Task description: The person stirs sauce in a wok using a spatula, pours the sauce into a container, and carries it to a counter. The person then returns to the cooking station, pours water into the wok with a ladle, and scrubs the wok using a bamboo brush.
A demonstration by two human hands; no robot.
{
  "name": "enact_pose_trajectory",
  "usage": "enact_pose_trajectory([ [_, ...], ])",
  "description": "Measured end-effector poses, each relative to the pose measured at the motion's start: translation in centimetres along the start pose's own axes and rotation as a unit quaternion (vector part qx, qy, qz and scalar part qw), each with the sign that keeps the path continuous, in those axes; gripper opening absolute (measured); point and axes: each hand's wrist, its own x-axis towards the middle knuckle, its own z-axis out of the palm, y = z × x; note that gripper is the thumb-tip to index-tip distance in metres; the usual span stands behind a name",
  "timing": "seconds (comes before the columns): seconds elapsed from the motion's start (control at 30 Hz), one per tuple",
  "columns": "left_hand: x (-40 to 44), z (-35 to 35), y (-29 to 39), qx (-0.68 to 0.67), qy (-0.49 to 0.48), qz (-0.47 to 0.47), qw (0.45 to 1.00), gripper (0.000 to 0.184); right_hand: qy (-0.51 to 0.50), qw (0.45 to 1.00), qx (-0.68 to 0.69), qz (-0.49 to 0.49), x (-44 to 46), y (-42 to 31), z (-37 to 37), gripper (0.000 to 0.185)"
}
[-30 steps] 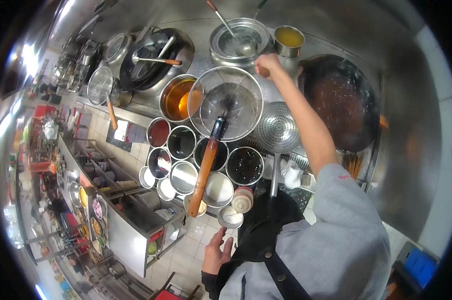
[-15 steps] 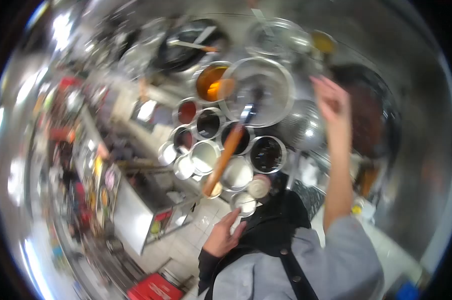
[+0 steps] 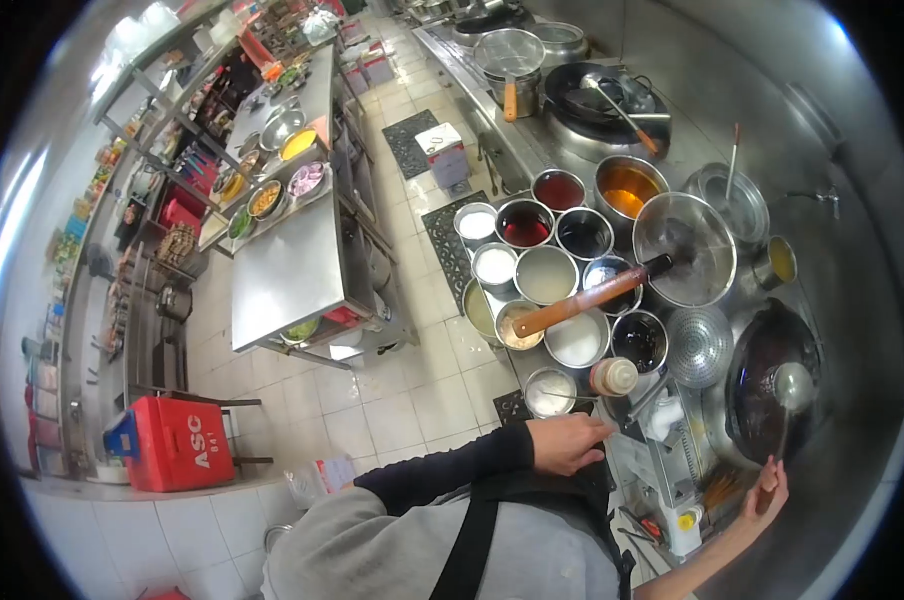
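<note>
My right hand point(image 3: 767, 490) is closed around the handle of a metal ladle point(image 3: 793, 385). The ladle's bowl is over the right side of a dark wok point(image 3: 757, 390); whether it touches the wok is unclear. My left hand point(image 3: 569, 443) is in front of my apron, loosely open, with its fingers pointing right and nothing visible in them. Nearest to it are a small tub of white powder point(image 3: 549, 393) with a thin spoon handle and a capped squeeze bottle point(image 3: 614, 377).
Several seasoning pots surround a pot of dark sauce point(image 3: 639, 342). A wooden-handled strainer point(image 3: 684, 250) lies across them, beside a perforated metal skimmer point(image 3: 699, 346). An orange oil pot point(image 3: 629, 190) and another wok point(image 3: 602, 105) stand farther back. A steel prep table point(image 3: 292, 290) is left.
The view has swung round and sharpened. My right hand, earlier raised and blurred near the wok, now grips the ladle lower right. My left hand has moved away from the small white tub.
</note>
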Motion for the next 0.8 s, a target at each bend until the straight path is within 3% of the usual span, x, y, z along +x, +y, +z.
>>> enact_pose_trajectory([
  [0.13, 0.8, 1.6, 0.5, 0.013, -0.054, 0.026, 0.998, 0.050, 0.103, 0.987, -0.111, -0.057, -3.6, 0.2, -5.8, 0.016],
  [0.3, 1.9, 3.0, 0.4, 0.033, -0.063, 0.057, 0.996, 0.049, 0.273, 0.877, -0.354, -0.175, -8.7, 4.8, -9.5, 0.009],
  [0.33, 2.4, 3.0, 0.2, 0.007, -0.056, 0.075, 0.996, 0.049, 0.235, 0.846, -0.397, -0.266, -7.5, 7.4, -14.0, 0.017],
  [0.37, 2.7, 2.8, 0.7, 0.006, -0.046, 0.090, 0.995, 0.047, 0.293, 0.701, -0.569, -0.314, -8.6, 9.8, -12.9, 0.024],
  [0.4, 3.2, 3.2, 0.4, 0.006, -0.046, 0.096, 0.994, 0.045, 0.252, 0.561, -0.772, -0.161, -7.5, 12.1, -20.4, 0.027],
  [0.43, 3.8, 3.5, 0.5, -0.027, -0.044, 0.092, 0.994, 0.044, 0.154, 0.368, -0.915, -0.056, -6.4, 14.2, -27.8, 0.031],
  [0.47, 4.5, 3.7, 1.0, 0.006, -0.040, 0.113, 0.993, 0.046, 0.239, 0.592, -0.768, -0.042, -8.5, 13.3, -22.9, 0.027],
  [0.5, 5.4, 3.8, 1.8, -0.011, -0.068, 0.105, 0.992, 0.044, 0.332, 0.757, -0.557, -0.079, -11.0, 12.1, -17.1, 0.025],
  [0.53, 6.2, 4.0, 2.4, -0.019, -0.079, 0.082, 0.993, 0.043, 0.320, 0.758, -0.533, -0.199, -9.9, 14.8, -21.4, 0.022],
  [0.57, 7.3, 4.8, 2.9, -0.019, -0.110, 0.074, 0.991, 0.043, 0.340, 0.815, -0.458, -0.101, -10.5, 14.9, -20.8, 0.017],
  [0.6, 8.4, 4.9, 3.3, -0.016, -0.124, 0.058, 0.990, 0.043, 0.348, 0.835, -0.406, -0.132, -9.8, 16.8, -22.4, 0.014],
  [0.67, 10.9, 5.8, 4.4, -0.012, -0.139, 0.058, 0.988, 0.043, 0.354, 0.817, -0.445, -0.099, -10.0, 18.4, -23.6, 0.015],
  [0.73, 13.7, 7.3, 5.5, -0.016, -0.159, 0.092, 0.983, 0.043, 0.394, 0.665, -0.598, -0.212, -7.4, 23.7, -29.5, 0.015],
  [0.8, 16.6, 8.4, 8.0, -0.020, -0.201, 0.099, 0.974, 0.043, 0.410, 0.671, -0.613, -0.075, -6.8, 24.9, -30.7, 0.024],
])
